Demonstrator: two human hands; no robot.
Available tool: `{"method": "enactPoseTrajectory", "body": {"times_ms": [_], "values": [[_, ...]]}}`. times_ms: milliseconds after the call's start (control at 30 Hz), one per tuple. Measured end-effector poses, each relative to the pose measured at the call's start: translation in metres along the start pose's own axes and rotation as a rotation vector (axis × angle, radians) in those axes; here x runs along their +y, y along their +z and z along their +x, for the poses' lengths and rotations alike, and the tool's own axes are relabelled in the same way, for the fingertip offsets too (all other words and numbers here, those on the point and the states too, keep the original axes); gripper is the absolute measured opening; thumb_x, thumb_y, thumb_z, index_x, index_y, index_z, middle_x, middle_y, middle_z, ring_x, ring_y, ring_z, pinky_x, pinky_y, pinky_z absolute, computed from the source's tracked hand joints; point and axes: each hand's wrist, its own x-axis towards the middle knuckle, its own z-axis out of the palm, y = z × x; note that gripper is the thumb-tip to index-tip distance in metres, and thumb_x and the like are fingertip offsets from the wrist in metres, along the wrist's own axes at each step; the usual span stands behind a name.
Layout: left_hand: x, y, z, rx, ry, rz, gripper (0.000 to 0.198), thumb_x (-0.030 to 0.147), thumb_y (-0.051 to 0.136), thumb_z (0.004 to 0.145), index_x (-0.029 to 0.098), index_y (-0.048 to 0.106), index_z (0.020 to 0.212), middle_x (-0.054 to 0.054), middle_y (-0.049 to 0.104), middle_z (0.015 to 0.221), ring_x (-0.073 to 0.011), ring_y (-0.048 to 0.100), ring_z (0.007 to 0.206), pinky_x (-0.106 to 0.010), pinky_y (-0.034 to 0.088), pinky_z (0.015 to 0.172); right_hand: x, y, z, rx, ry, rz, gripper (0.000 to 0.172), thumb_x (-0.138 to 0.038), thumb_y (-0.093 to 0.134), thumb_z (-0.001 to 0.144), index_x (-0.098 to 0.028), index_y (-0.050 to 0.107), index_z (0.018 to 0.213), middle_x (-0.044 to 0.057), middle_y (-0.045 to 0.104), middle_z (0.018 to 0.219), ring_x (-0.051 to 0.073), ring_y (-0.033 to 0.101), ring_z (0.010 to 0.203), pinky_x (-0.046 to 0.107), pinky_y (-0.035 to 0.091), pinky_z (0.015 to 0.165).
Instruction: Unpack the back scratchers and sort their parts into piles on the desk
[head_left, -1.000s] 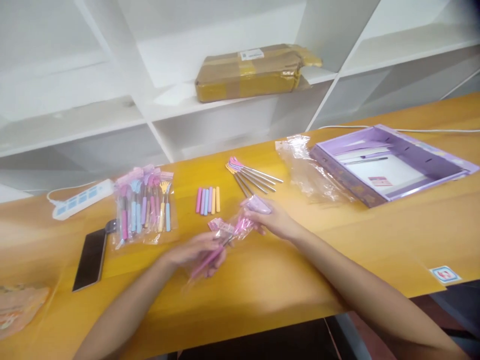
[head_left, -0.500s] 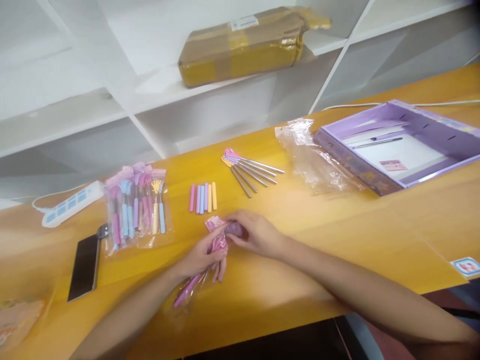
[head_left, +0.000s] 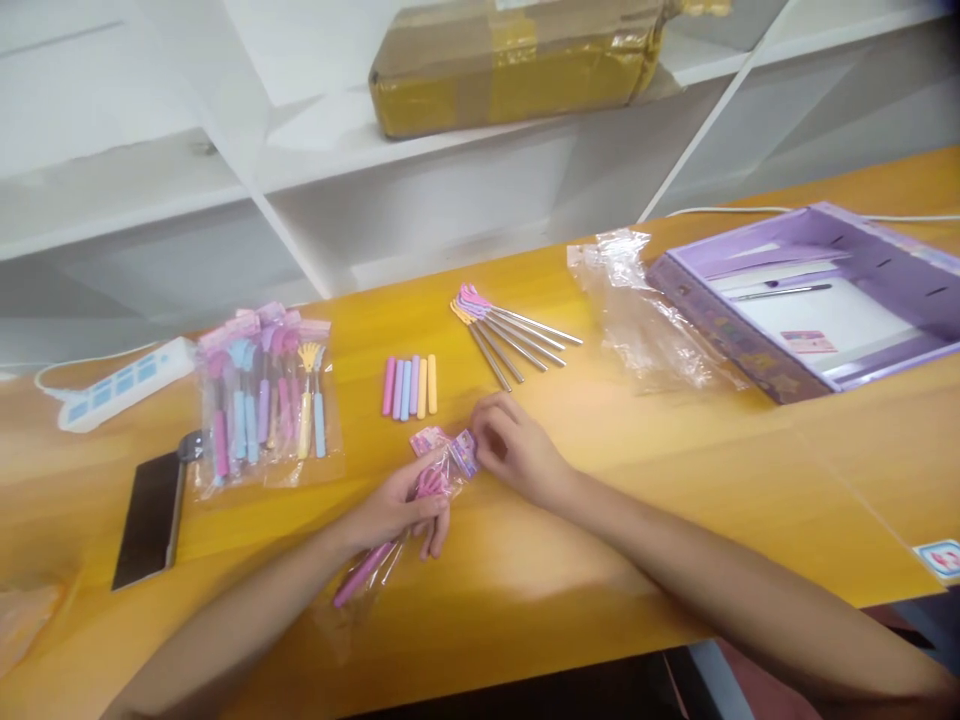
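My left hand is closed around a pink back scratcher in a clear bag, its claw end up by my fingers and its handle slanting toward me. At the top of the bag is a pink header card, and beside it a small purple card. The fingers of my right hand are pinched together at the right edge of the purple card. Beyond my hands lie several coloured handles in a row and several metal rods with claw heads, fanned out.
Bagged back scratchers lie at the left, near a power strip and a dark phone. Clear empty bags rest against a purple box on the right. A taped carton sits on the shelf behind.
My right hand has shifted slightly right and its fingers have drawn back, so the purple card shows more fully. My left hand keeps its hold on the bagged back scratcher. The view has tilted down slightly.
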Motion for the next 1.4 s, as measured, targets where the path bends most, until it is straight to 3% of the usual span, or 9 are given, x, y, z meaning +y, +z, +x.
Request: {"method": "enactPoseTrajectory", "body": {"times_ms": [133,400,600,733,833,1000,1167,1267,1400], "values": [[-0.001,-0.001,-0.001,0.040,0.042,0.000,0.094,0.051,0.068,0.106,0.011,0.018,0.175,-0.005,0.075,0.073,-0.0153,0.068,0.056,-0.021,0.039,0.049,-0.005,-0.005,0.000,-0.017,-0.031,-0.053,0.012,-0.013,0.059,0.098,-0.023,0.065,0.100,0.012,0.061,0.118,0.024,0.067,0.102,0.043,0.060,0.091],[-0.003,0.000,0.000,0.069,0.045,-0.032,0.096,0.053,0.072,0.103,0.012,0.021,0.172,-0.002,0.074,0.069,-0.0123,0.059,0.046,-0.021,0.042,0.048,0.002,-0.017,0.009,-0.033,0.032,0.249,0.020,-0.038,0.062,0.108,-0.024,0.072,0.099,0.010,0.063,0.114,0.025,0.065,0.110,0.043,0.058,0.099],[0.004,-0.006,-0.006,-0.297,-0.197,-0.043,0.059,0.056,0.076,0.098,0.017,0.061,0.140,0.002,0.067,0.061,-0.0116,0.053,0.041,-0.020,0.038,0.041,0.009,-0.006,0.016,0.167,0.186,0.188,0.032,-0.045,0.058,0.110,-0.023,0.067,0.088,0.008,0.062,0.103,0.024,0.064,0.101,0.042,0.056,0.097],[0.011,-0.006,-0.010,-0.372,-0.264,-0.081,0.055,0.055,0.079,0.096,0.019,0.066,0.136,0.002,0.063,0.058,-0.0126,0.050,0.041,-0.023,0.032,0.041,-0.002,0.012,0.012,0.010,0.099,0.069,0.018,-0.036,0.062,0.107,-0.023,0.073,0.103,0.011,0.061,0.109,0.027,0.064,0.106,0.047,0.057,0.099],[0.007,-0.004,-0.009,-0.293,-0.166,-0.233,0.054,0.047,0.084,0.094,0.019,0.062,0.134,0.008,0.053,0.054,-0.0108,0.046,0.042,-0.021,0.033,0.043,-0.010,-0.002,0.009,-0.026,0.079,0.061,0.015,-0.031,0.059,0.106,-0.023,0.069,0.113,0.011,0.061,0.111,0.026,0.064,0.104,0.046,0.058,0.096],[-0.001,-0.004,-0.005,-0.086,0.025,-0.343,0.045,0.042,0.085,0.093,0.020,0.056,0.120,0.010,0.048,0.060,-0.0058,0.038,0.043,-0.017,0.033,0.043,-0.037,-0.022,-0.001,-0.562,0.100,0.393,0.026,-0.049,0.069,0.101,-0.024,0.066,0.108,0.002,0.064,0.089,0.018,0.058,0.074,0.031,0.053,0.067],[-0.007,-0.006,-0.002,-0.253,0.016,-0.205,0.053,0.054,0.086,0.090,0.016,0.059,0.117,0.000,0.064,0.076,-0.0127,0.063,0.057,-0.023,0.049,0.052,-0.071,-0.019,0.005,-0.193,0.236,0.363,0.060,-0.064,0.046,0.112,-0.022,0.049,0.069,-0.002,0.048,0.060,0.014,0.046,0.057,0.028,0.040,0.057],[-0.009,-0.008,0.000,-0.355,0.019,-0.122,0.054,0.054,0.088,0.089,0.017,0.061,0.118,-0.002,0.069,0.080,-0.0144,0.067,0.061,-0.026,0.052,0.057,-0.083,-0.048,0.024,0.141,0.071,0.178,0.058,-0.065,0.050,0.111,-0.021,0.056,0.073,0.001,0.055,0.067,0.015,0.052,0.064,0.029,0.042,0.061],[-0.009,-0.009,0.001,-0.330,0.018,-0.008,0.053,0.059,0.083,0.092,0.017,0.063,0.117,-0.001,0.067,0.077,-0.0116,0.061,0.057,-0.021,0.041,0.050,-0.097,-0.098,0.043,0.245,-0.038,0.122,0.048,-0.059,0.057,0.110,-0.021,0.064,0.082,0.002,0.058,0.073,0.013,0.050,0.061,0.028,0.038,0.054]]}}
